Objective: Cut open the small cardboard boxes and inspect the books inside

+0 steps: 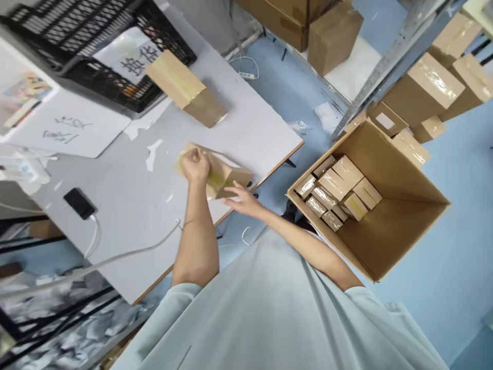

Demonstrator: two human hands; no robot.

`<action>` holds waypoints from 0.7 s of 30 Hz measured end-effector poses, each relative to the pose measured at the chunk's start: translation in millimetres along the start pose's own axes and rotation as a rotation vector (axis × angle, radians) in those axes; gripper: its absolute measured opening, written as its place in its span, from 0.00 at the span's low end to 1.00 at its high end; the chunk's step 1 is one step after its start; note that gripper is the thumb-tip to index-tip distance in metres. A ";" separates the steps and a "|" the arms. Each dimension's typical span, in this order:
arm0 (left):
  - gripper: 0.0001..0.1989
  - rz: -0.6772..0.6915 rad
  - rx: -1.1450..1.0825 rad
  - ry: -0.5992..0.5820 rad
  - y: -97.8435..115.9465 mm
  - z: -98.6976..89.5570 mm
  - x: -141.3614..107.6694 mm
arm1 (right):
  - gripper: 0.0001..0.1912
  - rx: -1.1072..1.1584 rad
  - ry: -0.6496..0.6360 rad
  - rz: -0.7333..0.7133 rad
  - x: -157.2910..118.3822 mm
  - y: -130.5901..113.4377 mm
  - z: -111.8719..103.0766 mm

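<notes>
A long cardboard box (221,167) lies slantwise on the white table, partly blurred. My left hand (195,163) is closed over its far left end, fingers curled in. Yellowish tape shows along the box close to that hand, but what the fingers hold, if anything, is hidden. My right hand (244,199) is at the near end of the same box, fingers stretched out and apart, its fingertips at the box's side. Beyond them, a second taped box (187,88) leans over the table beside the black crate.
A large open carton (408,216) on my right holds several small taped boxes (339,180). More boxes (423,90) are stacked behind it. On the table (127,246) are a black phone (79,203) with a white cable, paper scraps and a black plastic crate (84,46).
</notes>
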State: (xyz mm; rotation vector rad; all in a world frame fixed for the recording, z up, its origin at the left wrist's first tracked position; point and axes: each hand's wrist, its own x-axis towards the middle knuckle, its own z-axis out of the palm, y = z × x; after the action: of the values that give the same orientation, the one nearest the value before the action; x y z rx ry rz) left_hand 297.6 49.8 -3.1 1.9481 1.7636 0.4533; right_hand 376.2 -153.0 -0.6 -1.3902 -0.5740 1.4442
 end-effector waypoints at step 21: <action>0.24 0.573 0.082 -1.063 135.6 397.3 -249.4 | 0.17 0.057 0.998 0.505 -164.3 247.4 -362.9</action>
State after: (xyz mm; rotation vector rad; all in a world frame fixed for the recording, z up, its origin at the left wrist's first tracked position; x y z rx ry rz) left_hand 594.5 -254.1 -243.6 2.1055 0.5607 -0.4473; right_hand 603.7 -498.2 -221.9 -2.0487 0.4809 0.9095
